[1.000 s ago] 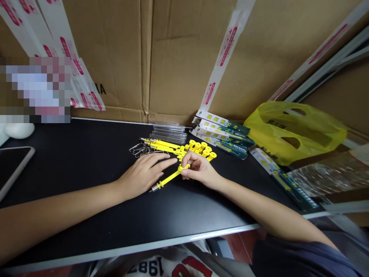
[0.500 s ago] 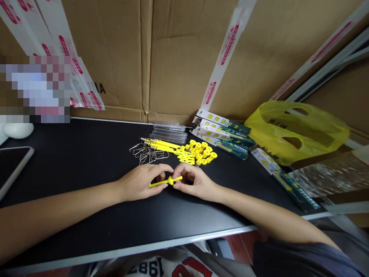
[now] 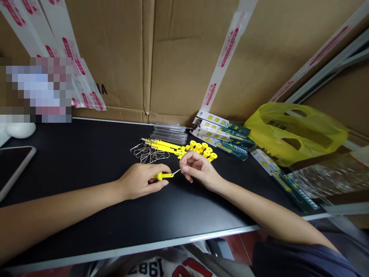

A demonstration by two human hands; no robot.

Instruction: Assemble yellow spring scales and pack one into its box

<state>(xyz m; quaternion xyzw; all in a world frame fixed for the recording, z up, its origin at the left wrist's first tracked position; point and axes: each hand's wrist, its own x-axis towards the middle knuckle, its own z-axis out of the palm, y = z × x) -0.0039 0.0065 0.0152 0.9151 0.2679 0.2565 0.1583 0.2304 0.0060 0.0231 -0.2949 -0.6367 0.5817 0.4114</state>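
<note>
Near the middle of the black table (image 3: 115,227), my left hand (image 3: 144,180) grips a yellow plastic piece (image 3: 165,176) whose holed end points right. My right hand (image 3: 198,167) pinches a thin metal wire (image 3: 177,171) that reaches to that end. Just behind the hands lie several metal hooks (image 3: 148,153), long yellow rods with springs (image 3: 164,145) and short yellow caps (image 3: 206,148). My right hand hides part of the small yellow parts. Clear plastic tubes (image 3: 168,132) are behind the rods.
Several printed boxes (image 3: 223,132) lie at the back right, with another box (image 3: 284,179) by the yellow bag (image 3: 300,130). A clear plastic bottle (image 3: 325,177) is at far right. A phone or tablet (image 3: 14,167) lies at far left. Cardboard (image 3: 178,57) stands behind the table.
The yellow piece now sits in my left hand alone, turned with its holed end to the right. My right hand has let go of it and holds a metal wire at its tip.
</note>
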